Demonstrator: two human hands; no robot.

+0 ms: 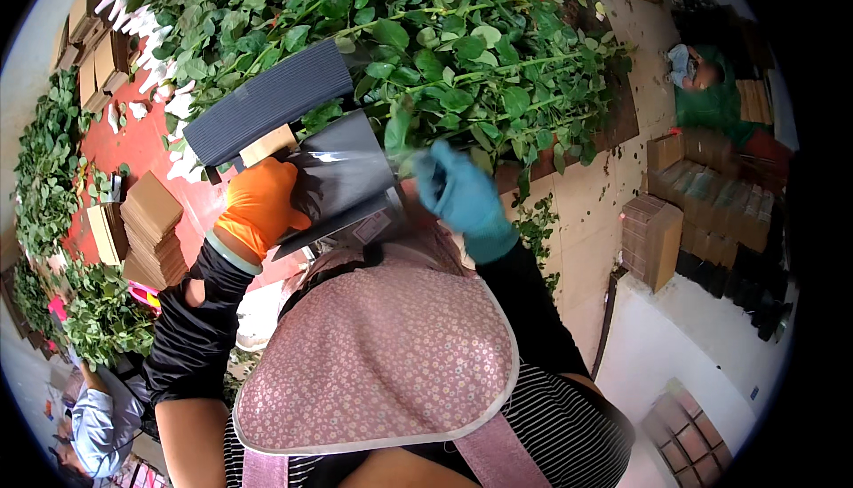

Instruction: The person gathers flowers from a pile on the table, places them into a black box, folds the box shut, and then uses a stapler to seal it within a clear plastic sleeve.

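My left hand, in an orange glove, is closed at the left end of a dark grey stand. What it grips is hidden. A small cardboard piece sits just above its knuckles. Shiny grey sheeting covers the stand to the right of this hand, below a ribbed dark grey pad. My right hand, in a teal glove, is raised right of the stand. Its fingertips are smeared by motion beside a blurred green leaf, so their grip does not show. Long leafy rose stems lie heaped beyond both hands.
Stacked cardboard sheets stand on the red tabletop at left. White-wrapped flower heads line the heap's left side. One person is at lower left, another at far right. Cartons stand on the right.
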